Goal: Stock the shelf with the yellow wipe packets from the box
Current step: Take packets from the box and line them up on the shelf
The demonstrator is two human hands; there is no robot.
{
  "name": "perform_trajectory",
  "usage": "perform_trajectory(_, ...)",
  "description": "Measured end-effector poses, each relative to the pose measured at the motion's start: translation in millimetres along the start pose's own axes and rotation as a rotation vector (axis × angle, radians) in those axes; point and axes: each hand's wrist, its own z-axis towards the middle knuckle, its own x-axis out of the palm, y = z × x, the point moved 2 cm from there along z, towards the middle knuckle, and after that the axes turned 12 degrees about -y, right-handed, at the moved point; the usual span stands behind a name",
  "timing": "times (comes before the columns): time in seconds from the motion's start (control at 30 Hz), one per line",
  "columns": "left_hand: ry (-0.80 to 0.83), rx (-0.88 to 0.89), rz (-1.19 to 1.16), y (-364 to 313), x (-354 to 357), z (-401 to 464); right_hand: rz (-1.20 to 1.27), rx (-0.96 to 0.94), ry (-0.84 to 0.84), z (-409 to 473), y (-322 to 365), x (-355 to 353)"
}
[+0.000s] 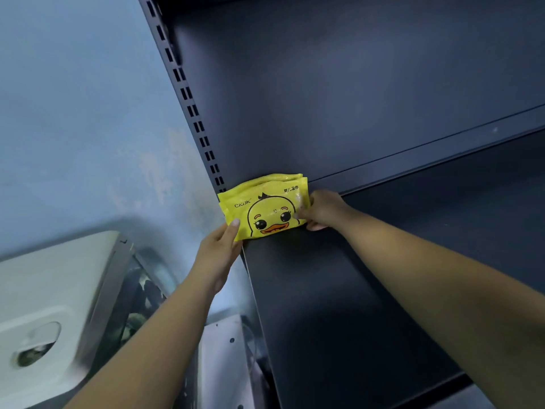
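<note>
Wipe packets (265,206): small stack of yellow packs at the shelf's (339,290) back-left corner, beside the slotted upright (188,101).
Left hand (219,252): fingers and thumb pinching the stack's lower-left edge.
Right hand (323,209): fingers curled round the stack's right edge.
Risk: glossy packs likely slip over one another; releasing unevenly could fan the stack or tip one off the shelf's open left side.
Writing: "CKOK"-like brand, duck face, Chinese characters too small to read.
Box: not in view.

two hands (219,246), a stack of yellow packets (265,208), count unclear
</note>
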Motion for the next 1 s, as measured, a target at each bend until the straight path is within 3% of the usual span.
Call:
perform_trajectory(0.23,-0.121,-0.044,0.057,-3.0,-9.6,-12.5,-0.011,-0.045,-0.072,-16.6,-4.8,-11.2)
perform_trajectory(0.4,-0.221,0.081,0.145,-9.7,-24.5,-40.9,-0.211,-0.152,-0.163,-44.6,3.3,-31.4)
perform_trajectory(0.7,-0.027,0.516,0.617,-29.1,-34.8,-134.0,-0.322,-0.343,-0.182,-173.3,34.0,-48.9)
perform_trajectory(1.0,0.256,0.794,0.726,8.5,-90.5,-244.6,-0.445,-0.183,-0.267,-342.2,1.9,-46.9)
